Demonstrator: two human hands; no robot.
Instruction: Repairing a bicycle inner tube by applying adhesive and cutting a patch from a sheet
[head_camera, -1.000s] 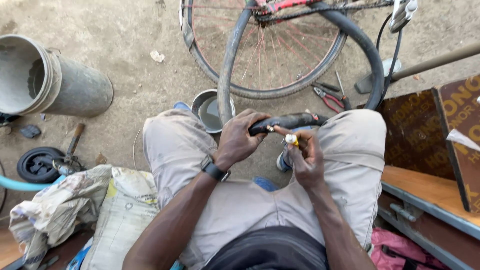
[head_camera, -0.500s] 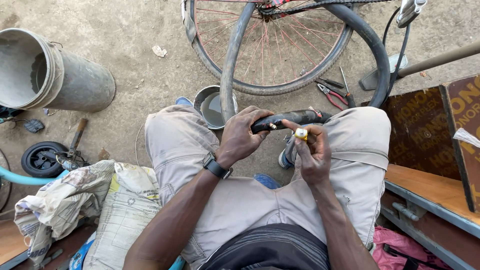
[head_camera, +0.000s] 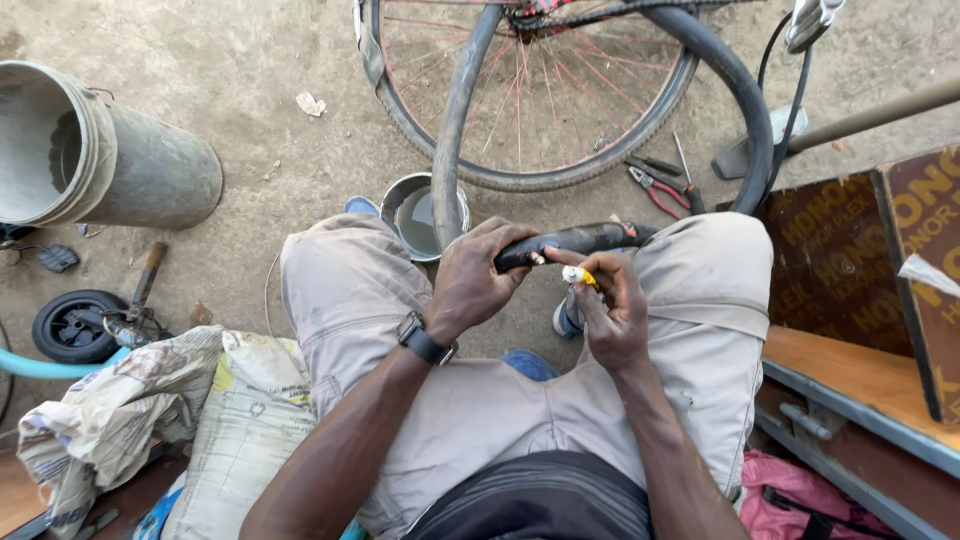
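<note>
Left hand (head_camera: 470, 285): closed around black inner tube (head_camera: 580, 240), over the knees.
Right hand (head_camera: 610, 305): fingertips pinch small yellow tube (head_camera: 578, 275), just beside the rubber.
Room: metal bowl (head_camera: 415, 215) and bicycle wheel (head_camera: 530, 100) crowd the far edge.

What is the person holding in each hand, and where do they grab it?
The left hand grips the black inner tube on a folded stretch. The right hand pinches a small yellow tube by its end.

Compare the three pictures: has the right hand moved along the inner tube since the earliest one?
No. The right hand stays beside the left hand on the inner tube, over the same knee; only the camera view shifts slightly.
</note>
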